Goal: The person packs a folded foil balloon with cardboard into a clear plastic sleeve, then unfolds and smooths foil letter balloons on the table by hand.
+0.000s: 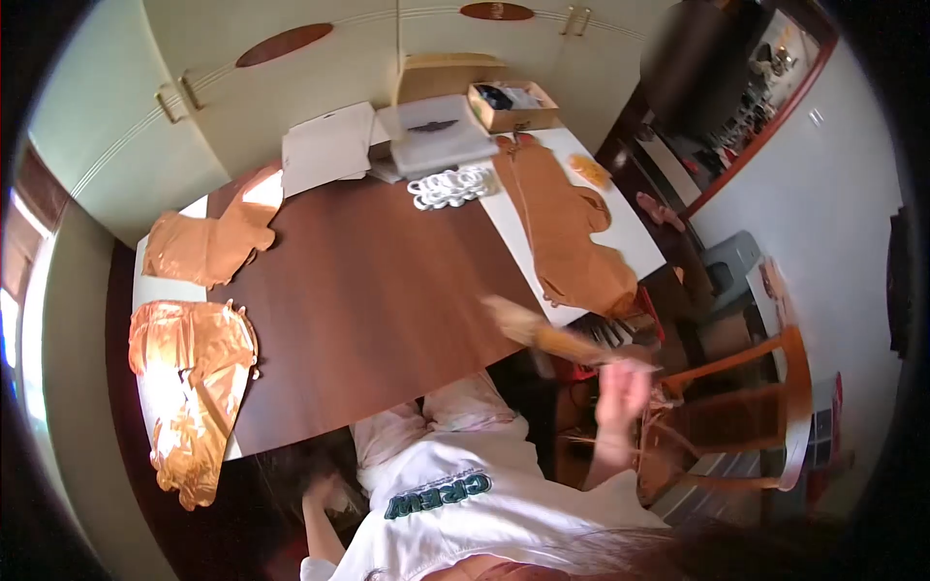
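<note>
My right hand (622, 389) is raised beside the table's right front edge, blurred by motion, its fingers closed on one end of a tan-orange strip (557, 339) that stretches over the table corner. My left hand (327, 489) hangs low, below the table's front edge, in shadow; its fingers are hard to make out. A flat orange-brown piece (572, 232) lies on the white right part of the table. Two more such pieces lie at the left, a matte one (203, 247) behind and a shiny one (194, 387) in front.
White rings (450, 187) lie at the back of the brown table (349, 281), near white sheets (329, 145), a clear packet (436, 136) and an open box (513, 105). A small orange bundle (588, 170) is at the back right. A wooden chair (796, 407) stands at the right.
</note>
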`<state>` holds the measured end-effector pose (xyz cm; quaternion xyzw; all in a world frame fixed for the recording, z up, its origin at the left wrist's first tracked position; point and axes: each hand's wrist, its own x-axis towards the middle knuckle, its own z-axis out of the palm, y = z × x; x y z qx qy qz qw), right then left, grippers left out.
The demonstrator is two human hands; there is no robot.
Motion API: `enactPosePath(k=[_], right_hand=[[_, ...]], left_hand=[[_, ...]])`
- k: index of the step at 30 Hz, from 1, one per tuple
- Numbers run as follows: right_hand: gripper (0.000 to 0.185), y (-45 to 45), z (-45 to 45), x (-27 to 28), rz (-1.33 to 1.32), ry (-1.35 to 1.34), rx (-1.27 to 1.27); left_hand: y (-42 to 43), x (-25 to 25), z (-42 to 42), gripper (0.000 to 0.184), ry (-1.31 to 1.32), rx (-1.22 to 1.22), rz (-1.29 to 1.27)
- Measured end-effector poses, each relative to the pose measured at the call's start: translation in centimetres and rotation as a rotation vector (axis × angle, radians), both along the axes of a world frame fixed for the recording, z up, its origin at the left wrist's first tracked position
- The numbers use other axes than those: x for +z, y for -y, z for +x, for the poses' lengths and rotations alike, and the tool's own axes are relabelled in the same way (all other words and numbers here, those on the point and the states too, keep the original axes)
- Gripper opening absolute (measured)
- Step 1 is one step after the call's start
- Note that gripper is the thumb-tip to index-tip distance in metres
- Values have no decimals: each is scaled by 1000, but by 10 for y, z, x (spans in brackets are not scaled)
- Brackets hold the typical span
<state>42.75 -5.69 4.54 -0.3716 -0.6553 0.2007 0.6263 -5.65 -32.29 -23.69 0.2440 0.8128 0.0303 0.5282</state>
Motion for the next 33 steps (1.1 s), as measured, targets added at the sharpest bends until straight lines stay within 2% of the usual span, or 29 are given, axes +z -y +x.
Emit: enactPosePath(k=[1,2,6,8,10,11,14,15,16,17,18,19,21,23,24,27,30,31,32,33], right_hand=[[37,5,23,-2,-72,-179,-99],[35,7,40,9,-106,-302,-341],[34,29,102,37,-127,-508,-529],[37,38,130,30,-142,-510,-581],[37,39,146,21,-93,-535,-633],[30,38,140,25,-35,-635,-593],[22,44,158,-9,39,-385,-828],[16,40,129,3,45,-299,-965],[17,42,119,-7,84,10,-1167],[12,40,103,-9,250,246,-993],[15,31,72,-3,396,310,-767],[21,31,52,-20,445,462,-731],[18,29,-5,-24,269,219,-103],[20,18,-46,-30,599,629,-110],[20,19,-60,-38,626,677,-38],[24,22,-82,-44,437,850,199],[32,16,-76,-30,250,719,392],[44,14,-66,-13,215,730,310],[49,15,-55,-1,99,791,187],[47,12,-51,0,87,613,18]], left_hand=[[-7,2,-1,44,-136,-224,9],[-11,4,-3,44,-272,-448,16],[-28,7,1,44,-274,-477,157],[-34,1,4,42,-255,-496,166],[-48,15,11,44,-185,-620,88],[-59,33,19,45,-150,-680,47],[-98,124,58,43,67,-741,25],[-110,158,72,41,97,-738,100],[-123,191,87,38,129,-733,178],[-135,215,100,37,160,-727,255],[-144,230,111,37,274,-660,385],[-154,239,121,39,385,-588,514],[-172,246,154,51,921,-225,850],[-190,253,178,52,1242,74,878],[-198,256,188,52,1400,226,888],[-211,268,205,44,998,327,971],[-210,255,185,38,884,50,919],[-209,247,182,30,718,-81,950],[-209,241,179,28,692,-206,975],[-209,235,176,27,668,-330,997]])
